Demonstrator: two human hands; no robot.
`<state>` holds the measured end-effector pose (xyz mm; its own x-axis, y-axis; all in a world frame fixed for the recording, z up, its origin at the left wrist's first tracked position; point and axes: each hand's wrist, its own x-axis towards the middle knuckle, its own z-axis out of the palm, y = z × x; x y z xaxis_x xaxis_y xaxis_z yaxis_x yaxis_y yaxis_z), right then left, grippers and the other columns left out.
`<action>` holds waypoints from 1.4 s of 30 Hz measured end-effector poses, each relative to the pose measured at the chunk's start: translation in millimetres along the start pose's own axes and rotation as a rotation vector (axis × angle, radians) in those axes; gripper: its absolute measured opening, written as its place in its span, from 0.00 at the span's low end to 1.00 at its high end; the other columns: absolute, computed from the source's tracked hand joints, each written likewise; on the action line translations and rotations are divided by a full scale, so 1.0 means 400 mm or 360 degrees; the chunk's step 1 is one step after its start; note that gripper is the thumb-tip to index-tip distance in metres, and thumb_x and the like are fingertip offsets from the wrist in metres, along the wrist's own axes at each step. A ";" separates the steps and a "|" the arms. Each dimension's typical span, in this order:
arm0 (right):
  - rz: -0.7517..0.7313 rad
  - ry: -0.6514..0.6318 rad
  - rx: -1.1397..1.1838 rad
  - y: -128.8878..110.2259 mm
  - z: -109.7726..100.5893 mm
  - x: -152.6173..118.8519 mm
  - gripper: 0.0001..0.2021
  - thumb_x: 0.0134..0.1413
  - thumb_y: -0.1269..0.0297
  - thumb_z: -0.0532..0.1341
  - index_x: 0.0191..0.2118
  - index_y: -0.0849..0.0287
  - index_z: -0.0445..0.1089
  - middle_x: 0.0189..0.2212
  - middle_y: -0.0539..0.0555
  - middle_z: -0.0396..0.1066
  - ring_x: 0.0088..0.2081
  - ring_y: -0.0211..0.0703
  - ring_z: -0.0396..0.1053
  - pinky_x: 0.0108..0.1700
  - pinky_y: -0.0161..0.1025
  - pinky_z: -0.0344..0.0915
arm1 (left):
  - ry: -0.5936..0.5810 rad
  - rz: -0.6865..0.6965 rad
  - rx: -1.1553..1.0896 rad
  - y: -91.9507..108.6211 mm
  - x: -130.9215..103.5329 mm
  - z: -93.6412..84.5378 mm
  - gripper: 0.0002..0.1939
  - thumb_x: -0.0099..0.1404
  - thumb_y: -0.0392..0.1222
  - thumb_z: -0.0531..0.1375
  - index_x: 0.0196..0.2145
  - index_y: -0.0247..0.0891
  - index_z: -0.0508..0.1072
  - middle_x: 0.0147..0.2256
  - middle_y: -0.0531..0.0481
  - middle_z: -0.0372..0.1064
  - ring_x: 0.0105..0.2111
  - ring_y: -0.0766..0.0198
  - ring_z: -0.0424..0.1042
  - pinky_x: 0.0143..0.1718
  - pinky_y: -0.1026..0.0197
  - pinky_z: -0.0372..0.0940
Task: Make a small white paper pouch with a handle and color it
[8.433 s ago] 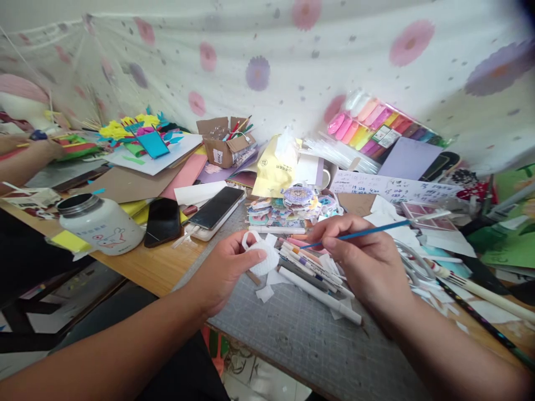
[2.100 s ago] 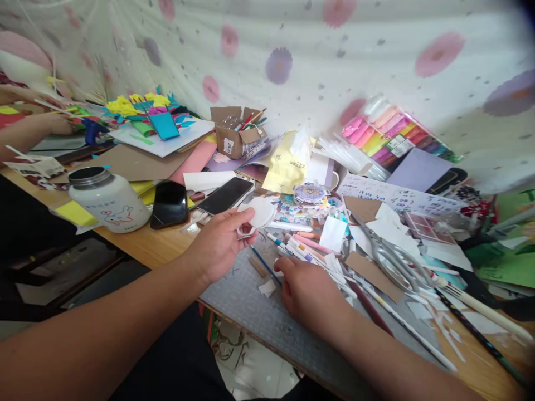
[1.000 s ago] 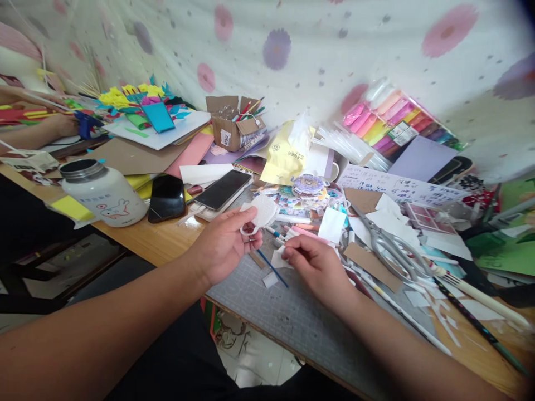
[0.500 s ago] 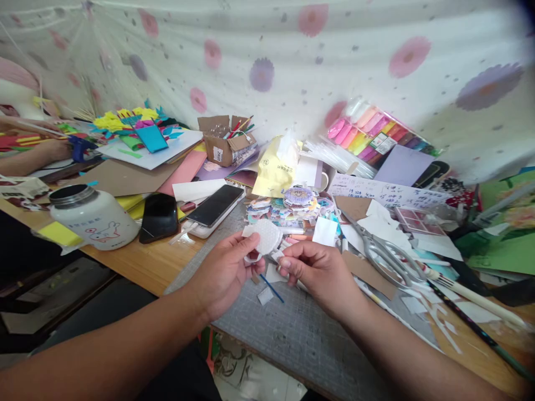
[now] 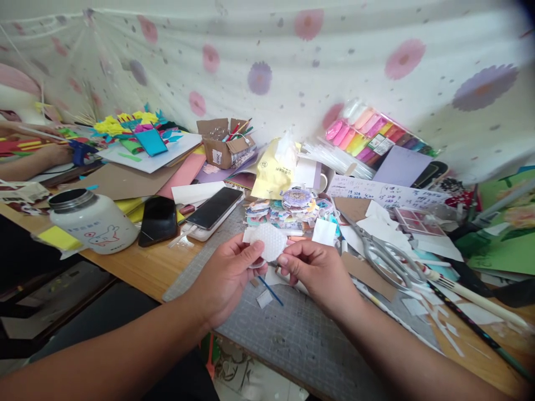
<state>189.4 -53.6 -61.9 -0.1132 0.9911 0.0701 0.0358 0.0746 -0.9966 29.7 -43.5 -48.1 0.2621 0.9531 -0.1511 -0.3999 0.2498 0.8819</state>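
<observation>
A small white cutout (image 5: 273, 243) with a dotted surface and a rounded outline is between my hands, above the grey cutting mat (image 5: 276, 328). My left hand (image 5: 228, 273) is closed on it, thumb on the face and fingers behind. My right hand (image 5: 315, 270) pinches its right edge between thumb and forefinger. Just beyond lies a pile of colourful paper cutouts (image 5: 288, 209). Below the hands, a thin blue stick (image 5: 271, 292) and a small white scrap (image 5: 264, 299) rest on the mat.
Large scissors (image 5: 376, 256), pens and paper scraps crowd the right side. A phone (image 5: 215, 207), a black object (image 5: 157, 221) and a white jar (image 5: 94, 223) stand left. Behind are a cardboard box (image 5: 225, 147) and coloured clay packs (image 5: 380, 133). Another person's hand (image 5: 54, 156) is far left.
The white cutout has turned to show more of its face. My right fingertips, earlier at a small white piece beside it, are now at the cutout's edge.
</observation>
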 end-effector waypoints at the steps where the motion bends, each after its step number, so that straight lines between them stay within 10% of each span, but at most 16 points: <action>1: 0.0001 0.0010 -0.0001 0.001 0.000 0.001 0.11 0.46 0.58 0.65 0.24 0.61 0.69 0.18 0.47 0.67 0.19 0.33 0.59 0.22 0.32 0.58 | -0.0005 0.0012 0.0009 0.001 -0.001 0.001 0.04 0.58 0.39 0.63 0.33 0.39 0.74 0.32 0.52 0.71 0.30 0.67 0.67 0.32 0.65 0.63; 17: -0.0074 0.0137 0.0028 0.002 0.004 0.000 0.10 0.51 0.58 0.57 0.33 0.60 0.66 0.24 0.49 0.67 0.22 0.35 0.64 0.28 0.36 0.66 | 0.0114 -0.0006 -0.0097 0.009 0.012 -0.010 0.03 0.57 0.37 0.64 0.30 0.37 0.73 0.30 0.52 0.70 0.27 0.68 0.68 0.32 0.64 0.66; 32: -0.0377 -0.0433 -0.1685 0.016 0.050 -0.017 0.08 0.51 0.72 0.56 0.37 0.60 0.71 0.34 0.61 0.73 0.39 0.53 0.68 0.40 0.44 0.60 | 0.0240 0.0050 -0.0186 0.042 0.034 -0.037 0.06 0.55 0.36 0.65 0.27 0.37 0.69 0.22 0.55 0.68 0.27 0.64 0.73 0.32 0.62 0.68; 42: -0.0175 -0.0176 -0.1481 0.001 -0.009 0.007 0.08 0.39 0.78 0.56 0.24 0.59 0.70 0.23 0.55 0.72 0.28 0.46 0.70 0.30 0.37 0.58 | 0.0183 0.0008 -0.0359 0.050 0.020 -0.032 0.06 0.55 0.34 0.65 0.26 0.37 0.70 0.21 0.56 0.67 0.26 0.65 0.73 0.32 0.61 0.69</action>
<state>192.7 -50.3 -61.9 -0.2550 0.9608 0.1091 0.7924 0.2723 -0.5458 12.5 -28.6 -37.6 0.1631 0.9645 -0.2079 -0.5903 0.2642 0.7627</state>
